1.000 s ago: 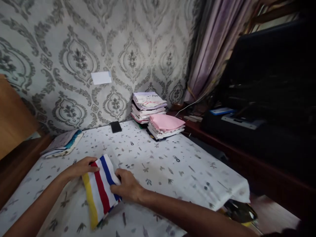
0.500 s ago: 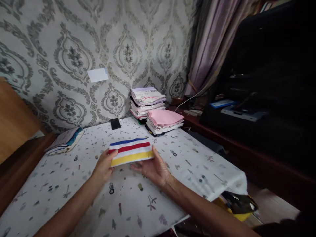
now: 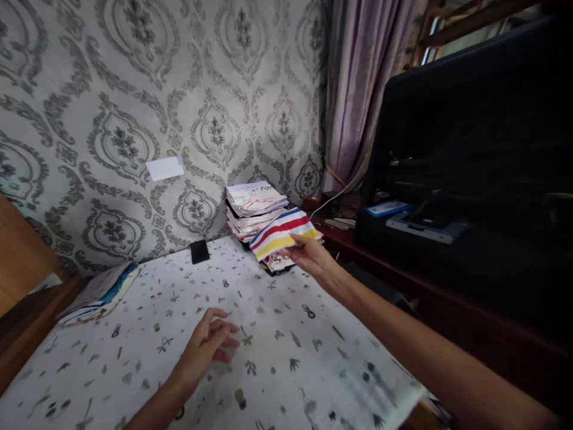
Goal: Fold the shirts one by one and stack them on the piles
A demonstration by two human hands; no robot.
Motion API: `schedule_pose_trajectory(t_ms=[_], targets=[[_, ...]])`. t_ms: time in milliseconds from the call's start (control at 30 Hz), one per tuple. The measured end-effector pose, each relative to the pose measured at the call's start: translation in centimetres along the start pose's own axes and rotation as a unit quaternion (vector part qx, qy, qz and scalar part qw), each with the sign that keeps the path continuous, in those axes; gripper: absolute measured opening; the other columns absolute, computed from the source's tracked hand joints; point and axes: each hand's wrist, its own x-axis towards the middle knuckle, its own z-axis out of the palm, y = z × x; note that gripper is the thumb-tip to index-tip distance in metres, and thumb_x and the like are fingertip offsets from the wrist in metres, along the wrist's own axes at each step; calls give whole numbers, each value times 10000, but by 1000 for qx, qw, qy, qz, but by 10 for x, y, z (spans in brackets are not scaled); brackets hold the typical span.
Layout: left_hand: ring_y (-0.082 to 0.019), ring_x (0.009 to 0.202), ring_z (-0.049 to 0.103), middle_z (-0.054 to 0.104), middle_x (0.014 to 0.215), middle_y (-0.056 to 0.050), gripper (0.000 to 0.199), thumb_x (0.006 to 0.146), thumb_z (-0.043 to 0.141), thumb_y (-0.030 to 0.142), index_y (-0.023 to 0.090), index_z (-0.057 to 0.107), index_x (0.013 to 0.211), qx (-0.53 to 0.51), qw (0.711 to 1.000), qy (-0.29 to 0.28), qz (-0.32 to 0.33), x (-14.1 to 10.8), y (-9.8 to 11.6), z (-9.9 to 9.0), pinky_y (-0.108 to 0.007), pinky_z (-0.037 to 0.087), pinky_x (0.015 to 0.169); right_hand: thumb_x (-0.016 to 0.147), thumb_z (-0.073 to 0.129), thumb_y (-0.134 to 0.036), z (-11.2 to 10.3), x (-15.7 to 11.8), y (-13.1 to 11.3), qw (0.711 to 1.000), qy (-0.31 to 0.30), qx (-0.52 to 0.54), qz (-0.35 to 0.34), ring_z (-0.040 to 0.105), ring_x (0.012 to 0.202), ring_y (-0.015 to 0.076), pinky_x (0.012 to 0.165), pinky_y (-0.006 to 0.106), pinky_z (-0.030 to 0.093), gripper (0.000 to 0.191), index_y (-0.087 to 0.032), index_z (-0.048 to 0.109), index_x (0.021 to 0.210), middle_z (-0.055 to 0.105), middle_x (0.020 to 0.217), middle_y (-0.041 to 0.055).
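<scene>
The right hand (image 3: 308, 254) reaches forward, arm extended, gripping the striped cloth (image 3: 284, 232) over the front cloth stack (image 3: 280, 261); the taller stack (image 3: 255, 200) stands just behind, the black phone (image 3: 199, 251) left of both on the bench (image 3: 179, 334). The left hand (image 3: 208, 346), forearm angled inward, hovers above the patterned cover, fingers loosely curled, open, holding nothing

Illegible handwriting (image 3: 262, 198) on folded stack (image 3: 250, 222)

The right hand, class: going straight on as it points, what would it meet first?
Probably the taller stack, just beyond the striped cloth that the right hand holds; depth is unclear, and the cloth may already touch the lower stack.
</scene>
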Motion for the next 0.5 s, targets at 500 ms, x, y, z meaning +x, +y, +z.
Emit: schedule_pose_trajectory(t_ms=[500], targets=[[-150, 546, 591, 636, 713, -9, 593, 644, 770, 735, 236, 558, 883, 17, 998, 53, -18, -1, -54, -32, -222, 380, 447, 831, 584, -30, -59, 101, -4, 968, 116, -216, -48, 665, 725, 133, 756, 379, 585, 233, -179, 498, 988, 652, 815, -7]])
